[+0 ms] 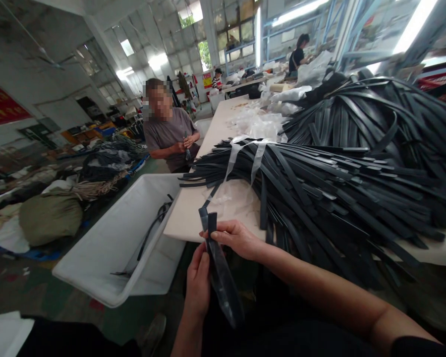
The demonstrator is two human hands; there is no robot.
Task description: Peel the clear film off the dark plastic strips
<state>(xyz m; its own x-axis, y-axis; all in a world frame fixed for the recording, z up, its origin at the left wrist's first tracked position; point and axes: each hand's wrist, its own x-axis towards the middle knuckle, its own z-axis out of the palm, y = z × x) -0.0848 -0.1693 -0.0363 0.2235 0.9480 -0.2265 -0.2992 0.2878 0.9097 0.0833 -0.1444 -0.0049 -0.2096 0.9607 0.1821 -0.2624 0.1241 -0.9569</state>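
In front of my body I hold a black strap (pixel 226 285) that hangs down in a loop, with a clear plastic film sheen along it. My right hand (pixel 241 239) pinches it near its upper end between thumb and fingers. Just below, my left hand (pixel 198 277) is closed on the strap's edge, thumb uppermost. Beyond my hands, a large bundle of black straps (pixel 312 183) lies across the table (pixel 186 220), with strips of clear plastic wrap (pixel 258 156) over it. The far ends of my fingers are partly hidden behind the strap.
A white plastic bin (pixel 96 253) stands left of the table with a few black straps inside. Another heap of black straps (pixel 357 114) lies at the right. A seated person (pixel 171 129) works across the bin. Crumpled plastic bags (pixel 263 124) lie further back.
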